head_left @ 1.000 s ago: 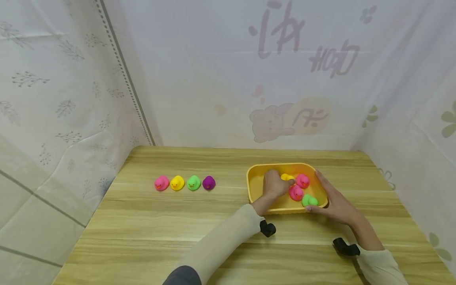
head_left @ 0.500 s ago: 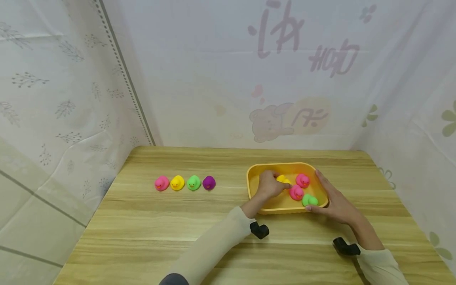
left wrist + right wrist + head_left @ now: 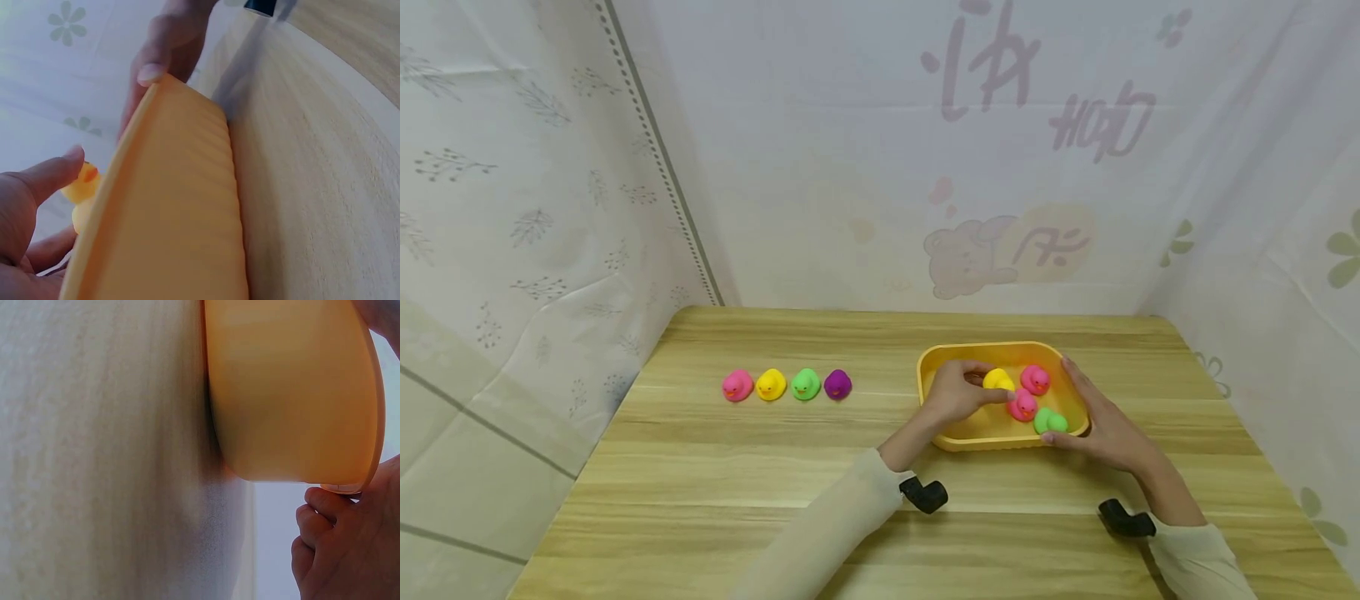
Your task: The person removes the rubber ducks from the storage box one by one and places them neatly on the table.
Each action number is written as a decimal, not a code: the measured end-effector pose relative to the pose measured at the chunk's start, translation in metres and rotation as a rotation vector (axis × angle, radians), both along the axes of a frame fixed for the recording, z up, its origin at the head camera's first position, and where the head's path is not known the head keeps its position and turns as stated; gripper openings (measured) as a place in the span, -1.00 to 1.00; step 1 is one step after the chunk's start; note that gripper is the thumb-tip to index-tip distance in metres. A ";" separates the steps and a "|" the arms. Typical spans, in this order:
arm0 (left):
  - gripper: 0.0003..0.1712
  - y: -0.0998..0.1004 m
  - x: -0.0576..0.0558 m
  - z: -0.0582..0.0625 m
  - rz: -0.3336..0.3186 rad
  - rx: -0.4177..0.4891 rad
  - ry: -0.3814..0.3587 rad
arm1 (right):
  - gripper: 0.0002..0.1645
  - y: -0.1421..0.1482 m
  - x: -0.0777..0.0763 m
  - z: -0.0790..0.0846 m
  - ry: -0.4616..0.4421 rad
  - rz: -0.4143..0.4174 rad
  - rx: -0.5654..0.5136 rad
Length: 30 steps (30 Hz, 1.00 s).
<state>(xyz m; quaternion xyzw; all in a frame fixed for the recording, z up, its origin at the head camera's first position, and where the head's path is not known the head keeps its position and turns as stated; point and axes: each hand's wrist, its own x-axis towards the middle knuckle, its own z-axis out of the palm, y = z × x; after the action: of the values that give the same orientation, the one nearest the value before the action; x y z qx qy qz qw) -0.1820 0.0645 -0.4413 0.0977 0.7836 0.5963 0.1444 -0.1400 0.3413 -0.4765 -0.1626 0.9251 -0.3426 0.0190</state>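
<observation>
A yellow tray [image 3: 940, 392] stands right of the table's middle. In it lie a yellow duck [image 3: 997, 379], two pink ducks [image 3: 1036, 379] and a green duck [image 3: 1049, 421]. My left hand [image 3: 988, 385] reaches into the tray and pinches the yellow duck between thumb and fingers. The left wrist view shows that duck [image 3: 81, 187] behind the tray's outer wall [image 3: 181, 206], beside my thumb. My right hand [image 3: 1075, 417] grips the tray's right side, thumb on the rim at the near corner. Its curled fingers [image 3: 325, 531] sit under the tray's rim [image 3: 294, 387].
On the wooden table [image 3: 775, 467], left of the tray, four ducks stand in a row: pink [image 3: 737, 386], yellow [image 3: 771, 385], green [image 3: 805, 384], purple [image 3: 838, 384]. Patterned cloth walls close in the table's back and both sides.
My left arm has drawn back to the left, and its fingers have closed round the yellow duck, shifting it slightly left. The right hand and the tray have stayed put.
</observation>
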 end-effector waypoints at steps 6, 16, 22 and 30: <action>-0.41 -0.009 0.003 0.005 -0.049 0.043 0.005 | 0.48 0.000 -0.001 -0.001 0.000 0.000 0.008; -0.41 -0.022 0.003 0.008 -0.113 0.126 0.017 | 0.49 0.001 -0.001 -0.002 0.014 0.009 0.007; -0.45 -0.030 0.003 0.012 -0.105 0.163 0.008 | 0.49 0.001 -0.001 -0.001 0.021 0.007 0.005; -0.45 -0.047 0.006 0.020 -0.074 0.156 0.015 | 0.50 0.001 0.000 0.000 0.009 0.004 0.008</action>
<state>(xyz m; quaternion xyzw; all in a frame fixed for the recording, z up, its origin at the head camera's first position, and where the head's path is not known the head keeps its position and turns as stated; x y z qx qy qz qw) -0.1763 0.0179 -0.4215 0.1419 0.7318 0.6489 0.1524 -0.1403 0.3421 -0.4762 -0.1662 0.9263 -0.3379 0.0161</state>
